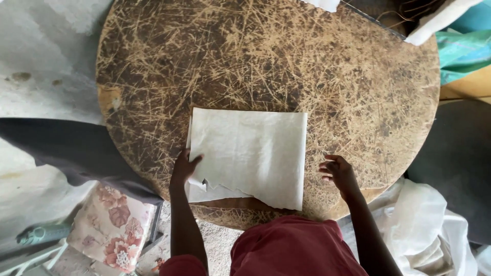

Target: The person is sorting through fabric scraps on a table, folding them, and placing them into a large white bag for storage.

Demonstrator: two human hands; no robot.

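Your left hand [184,167] presses flat on the near-left corner of the folded pale sheet [250,153], not pinching it. Your right hand [338,173] hovers loosely curled, holding nothing, just beside its right edge. It's lying on the scratched round board [358,76].

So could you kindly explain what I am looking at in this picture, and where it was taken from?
The camera sits on a person's head and looks straight down, so no machine is involved, only two bare hands. Below is a round, heavily scratched wooden board. On it lies a stack of thin pale sheets with a torn near edge. The left hand rests on the stack's left edge; the right hand hovers just right of it, fingers curled, holding nothing. A flowered cushion lies lower left, and white cloth lower right.
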